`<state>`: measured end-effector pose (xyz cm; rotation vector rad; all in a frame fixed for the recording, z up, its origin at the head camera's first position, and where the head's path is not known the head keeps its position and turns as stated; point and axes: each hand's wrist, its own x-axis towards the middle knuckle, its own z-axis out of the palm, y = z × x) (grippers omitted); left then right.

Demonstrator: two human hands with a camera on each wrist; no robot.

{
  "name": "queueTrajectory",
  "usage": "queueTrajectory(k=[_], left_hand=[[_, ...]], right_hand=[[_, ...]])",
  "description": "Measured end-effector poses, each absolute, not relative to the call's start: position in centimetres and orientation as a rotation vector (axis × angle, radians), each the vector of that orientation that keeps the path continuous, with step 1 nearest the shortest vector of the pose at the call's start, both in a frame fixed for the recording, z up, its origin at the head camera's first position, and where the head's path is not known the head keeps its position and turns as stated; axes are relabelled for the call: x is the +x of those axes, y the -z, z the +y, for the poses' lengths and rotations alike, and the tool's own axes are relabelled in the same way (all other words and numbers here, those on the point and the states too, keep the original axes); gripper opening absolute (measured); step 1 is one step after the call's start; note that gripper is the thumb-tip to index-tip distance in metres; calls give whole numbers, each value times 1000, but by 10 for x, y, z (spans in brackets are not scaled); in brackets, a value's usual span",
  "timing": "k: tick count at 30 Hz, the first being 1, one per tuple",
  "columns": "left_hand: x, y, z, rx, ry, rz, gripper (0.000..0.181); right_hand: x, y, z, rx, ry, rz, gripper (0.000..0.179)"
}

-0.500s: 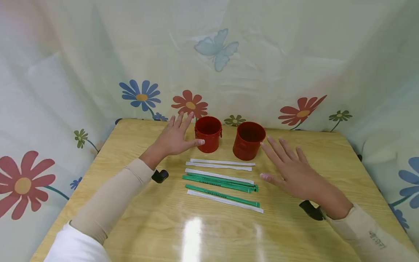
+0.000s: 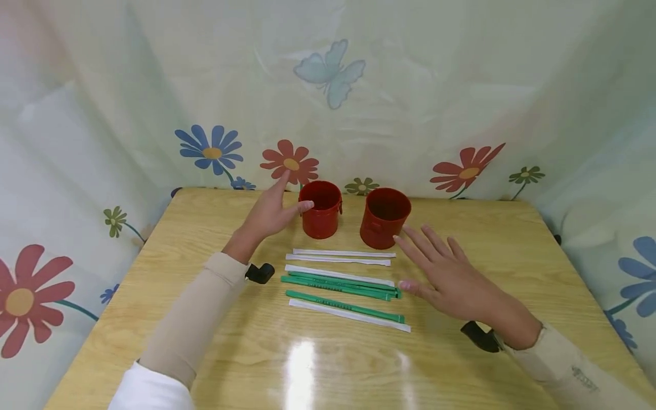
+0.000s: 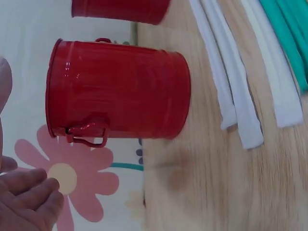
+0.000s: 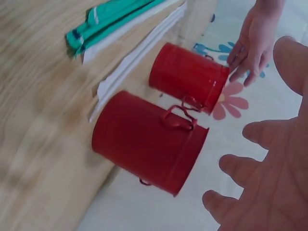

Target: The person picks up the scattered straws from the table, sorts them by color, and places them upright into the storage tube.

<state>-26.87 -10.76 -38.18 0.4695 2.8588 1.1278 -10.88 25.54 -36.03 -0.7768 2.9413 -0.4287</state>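
Note:
Two small red metal buckets with side handles stand at the back of the table: the left bucket (image 2: 321, 222) and the right bucket (image 2: 379, 229). My left hand (image 2: 269, 214) is beside the left bucket, its thumb extended in front of the rim in the head view; the left wrist view shows a gap between fingers and bucket (image 3: 120, 91). Fingers spread, my right hand (image 2: 456, 279) hovers at the front right of the right bucket (image 4: 144, 139), holding nothing. Before the buckets lie several slim wrapped sticks, like straws, some in white wrappers (image 2: 338, 261) and some in green wrappers (image 2: 343, 306).
The wooden table (image 2: 236, 341) runs back to a pale curtain (image 2: 435, 68) printed with flowers and a butterfly. This curtain also hangs along the left and right sides. A black wrist mount (image 2: 260, 273) sits under the left wrist, another (image 2: 480, 336) under the right.
My left hand has turned so that its fingers, spread before, now line up behind one another. The right hand has barely moved. The head view has shifted slightly; buckets and sticks stay in place.

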Motion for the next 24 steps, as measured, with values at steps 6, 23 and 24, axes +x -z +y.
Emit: queueTrajectory(k=[6, 23, 24], left_hand=[[-271, 389, -102, 492, -1230, 2810, 103], [-274, 392, -84, 431, -1510, 2678, 89], [-274, 392, -83, 431, -1513, 2674, 88]], right_hand=[[-109, 367, 251, -775, 450, 2938, 78], [-126, 398, 239, -325, 1234, 2951, 28], [-129, 401, 239, -307, 1254, 2948, 26]])
